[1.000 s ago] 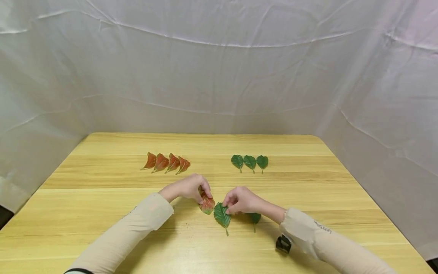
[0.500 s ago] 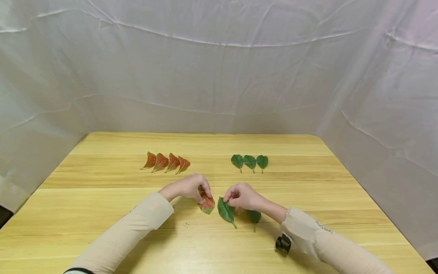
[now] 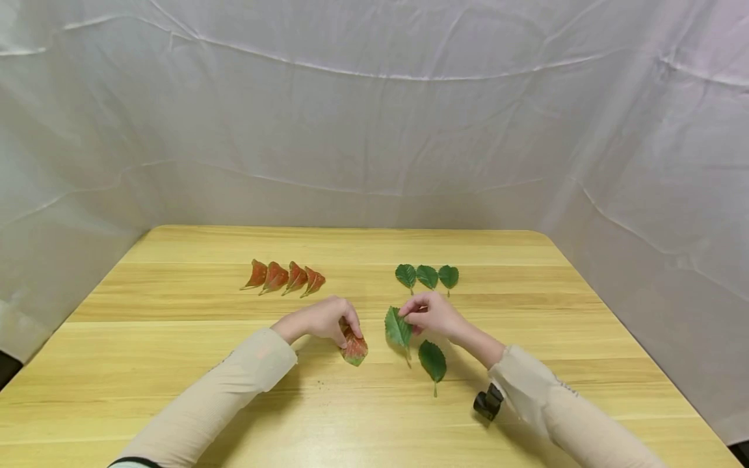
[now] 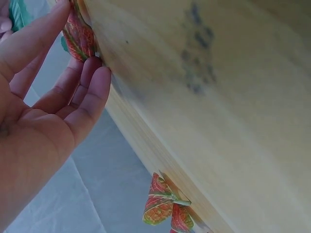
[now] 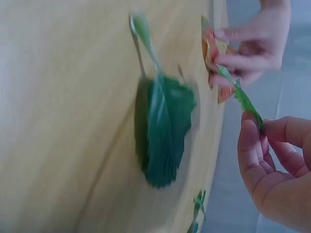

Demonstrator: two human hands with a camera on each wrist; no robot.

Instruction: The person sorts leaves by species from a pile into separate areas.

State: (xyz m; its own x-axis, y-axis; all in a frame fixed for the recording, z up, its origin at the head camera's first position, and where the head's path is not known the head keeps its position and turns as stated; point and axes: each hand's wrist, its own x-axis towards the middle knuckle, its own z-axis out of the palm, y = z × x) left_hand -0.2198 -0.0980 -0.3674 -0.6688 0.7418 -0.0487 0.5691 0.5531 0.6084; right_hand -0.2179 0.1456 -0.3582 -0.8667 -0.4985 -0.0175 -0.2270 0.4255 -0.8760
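My left hand (image 3: 324, 320) holds a red leaf with a green tip (image 3: 354, 348) low over the middle of the table, thumb and fingers at its edge. In the left wrist view that red leaf (image 4: 79, 36) sits at the fingertips. My right hand (image 3: 434, 316) pinches a green leaf (image 3: 398, 326) by its upper edge, stem hanging down. The right wrist view shows this green leaf (image 5: 247, 101) edge-on between thumb and forefinger. Just below the right hand, another green leaf (image 3: 432, 360) lies on the table, stem toward me.
Several red leaves (image 3: 275, 277) lie in an overlapping row at the back left of the wooden table (image 3: 193, 364). Three green leaves (image 3: 427, 276) form a row at the back right. A black wrist-worn device (image 3: 488, 402) hangs under the right cuff. A pale cloth (image 3: 374, 130) surrounds the table.
My right hand has lifted the green leaf and carried it right and toward the back, uncovering the other green leaf on the table. The left hand has stayed in place with the red leaf.
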